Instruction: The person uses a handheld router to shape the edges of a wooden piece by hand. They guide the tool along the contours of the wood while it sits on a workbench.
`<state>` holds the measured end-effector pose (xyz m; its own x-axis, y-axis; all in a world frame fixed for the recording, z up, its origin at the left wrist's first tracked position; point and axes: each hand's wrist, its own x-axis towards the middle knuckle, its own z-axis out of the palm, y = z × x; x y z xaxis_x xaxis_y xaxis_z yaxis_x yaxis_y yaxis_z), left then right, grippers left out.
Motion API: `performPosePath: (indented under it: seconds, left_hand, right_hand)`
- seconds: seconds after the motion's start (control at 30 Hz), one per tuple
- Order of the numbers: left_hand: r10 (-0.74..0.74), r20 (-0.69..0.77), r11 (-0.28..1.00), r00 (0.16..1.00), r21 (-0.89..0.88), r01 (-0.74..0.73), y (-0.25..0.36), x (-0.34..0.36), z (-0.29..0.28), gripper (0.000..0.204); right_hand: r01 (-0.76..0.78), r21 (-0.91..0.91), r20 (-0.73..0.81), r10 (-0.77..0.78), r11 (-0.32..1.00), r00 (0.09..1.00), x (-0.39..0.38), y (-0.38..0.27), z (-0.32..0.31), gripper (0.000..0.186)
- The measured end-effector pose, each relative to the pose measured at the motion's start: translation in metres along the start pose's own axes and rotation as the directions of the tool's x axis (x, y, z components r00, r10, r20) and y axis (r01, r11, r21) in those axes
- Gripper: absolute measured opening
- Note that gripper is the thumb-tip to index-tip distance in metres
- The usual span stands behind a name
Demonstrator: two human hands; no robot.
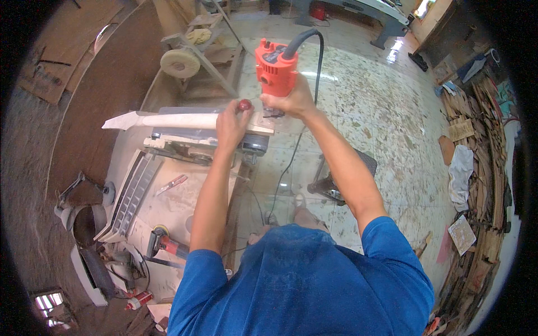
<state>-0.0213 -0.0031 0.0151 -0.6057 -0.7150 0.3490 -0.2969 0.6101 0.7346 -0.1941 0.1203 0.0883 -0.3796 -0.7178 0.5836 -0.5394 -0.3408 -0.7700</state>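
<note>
My right hand [290, 103] is wrapped round the lower body of an orange-red router [276, 71], held upright with its black cable leaving the top. The router's base is over the right end of a pale wooden guitar neck [179, 121], whose angled headstock points left. My left hand [231, 127] is closed at a round red knob [245, 105] beside the router, with its palm over the neck. Whether the knob belongs to the router's base I cannot tell. Under the neck is a bench machine with a dark roller [255, 144]. The router's bit is hidden.
On the bench at left lie a slotted curved panel [131, 190], a chisel-like tool [172, 184] and a red power tool [168, 245]. A wooden stand with a round buffing wheel [180, 64] stands beyond. Wood scraps [482, 168] line the right wall. The cable [291, 159] trails to the floor.
</note>
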Motion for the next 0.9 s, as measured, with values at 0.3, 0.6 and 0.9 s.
performPosePath:
  seconds: [0.3, 0.6, 0.9]
  left_hand:
    - [-0.016, -0.015, 1.000, 1.000, 0.001, 0.016, 0.000, -0.001, 0.000, 0.034]
    - [-0.006, 0.003, 0.997, 1.000, 0.073, 0.006, -0.006, 0.001, 0.002, 0.037]
    - [-0.004, 0.056, 0.996, 0.998, 0.086, -0.001, -0.011, 0.002, 0.001, 0.038]
  right_hand:
    - [-0.035, 0.090, 0.018, 0.034, 0.995, 0.999, 0.003, 0.002, 0.001, 0.044]
    - [-0.023, 0.084, -0.025, 0.025, 0.996, 0.999, -0.001, -0.006, 0.004, 0.045]
    - [-0.044, -0.010, -0.118, 0.042, 0.999, 0.992, -0.014, -0.018, 0.014, 0.055]
